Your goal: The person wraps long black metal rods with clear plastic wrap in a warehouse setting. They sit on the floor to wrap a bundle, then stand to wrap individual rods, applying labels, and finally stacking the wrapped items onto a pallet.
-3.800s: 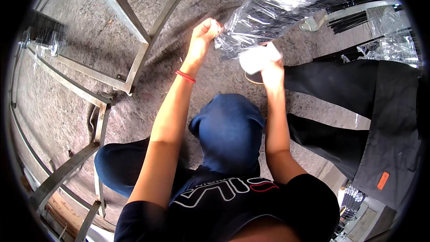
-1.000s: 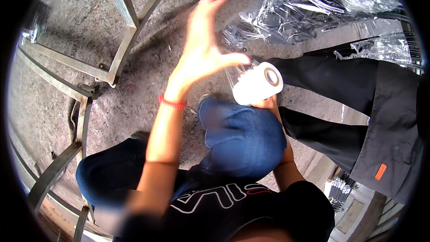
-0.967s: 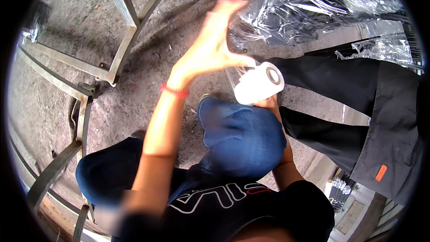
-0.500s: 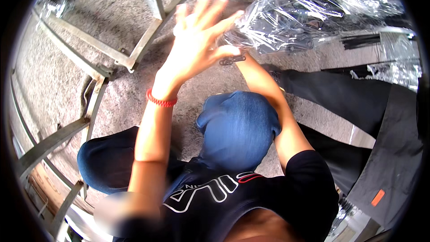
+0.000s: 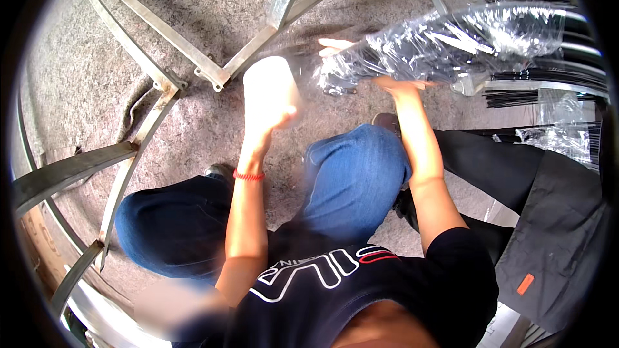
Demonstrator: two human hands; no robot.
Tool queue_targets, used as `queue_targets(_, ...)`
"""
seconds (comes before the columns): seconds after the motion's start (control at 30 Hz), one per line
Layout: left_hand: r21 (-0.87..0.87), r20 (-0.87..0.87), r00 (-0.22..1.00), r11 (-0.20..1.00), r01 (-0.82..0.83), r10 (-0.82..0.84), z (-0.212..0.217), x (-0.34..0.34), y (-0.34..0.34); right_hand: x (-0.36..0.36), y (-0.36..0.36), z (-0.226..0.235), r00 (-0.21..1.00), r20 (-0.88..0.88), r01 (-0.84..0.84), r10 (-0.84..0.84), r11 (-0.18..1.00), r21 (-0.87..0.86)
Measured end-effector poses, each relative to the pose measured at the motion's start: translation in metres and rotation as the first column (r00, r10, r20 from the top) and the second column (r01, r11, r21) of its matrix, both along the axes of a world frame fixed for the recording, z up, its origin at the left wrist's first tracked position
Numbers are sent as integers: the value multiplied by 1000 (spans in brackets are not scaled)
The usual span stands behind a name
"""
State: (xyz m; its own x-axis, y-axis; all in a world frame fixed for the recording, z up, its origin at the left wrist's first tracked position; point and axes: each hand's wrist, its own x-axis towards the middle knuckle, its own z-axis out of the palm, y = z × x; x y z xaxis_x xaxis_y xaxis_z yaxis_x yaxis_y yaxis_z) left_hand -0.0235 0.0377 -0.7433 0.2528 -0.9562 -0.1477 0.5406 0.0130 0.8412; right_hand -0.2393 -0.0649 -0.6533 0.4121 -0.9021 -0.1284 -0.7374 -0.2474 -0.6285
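My left hand is raised above the floor, closed around a pale, cylinder-like roll that looks like stretch film; glare and motion blur hide its detail. Faint clear streaks run between it and a long bundle of dark parts wrapped in clear plastic film. From below, my right hand holds this bundle near its left end. The bundle covers most of that hand; a few fingertips show past its far side. A red coil band is on my left wrist.
A metal frame curves along the left, with crossbars reaching the top. Thin black rods lie at the right, beside more plastic film. Another person's black-clad legs and dark apron are close on my right. Carpet-like floor lies beneath.
My left hand, spread beside the bundle before, has drawn back left and closed on the pale roll. The bundle's left end is lower in view, and more of my right hand shows beneath it.
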Motion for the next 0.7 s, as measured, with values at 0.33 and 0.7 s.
queue_targets(0.33, -205, 127, 931, 909, 362, -342, 82, -24, 34, 59, 94, 88, 976, 152, -158, 158, 987, -9)
queue_targets(0.7, -247, 356, 617, 566, 786, -702, 61, -45, -108, -2, 105, 107, 857, 483, 119, -181, 981, 156)
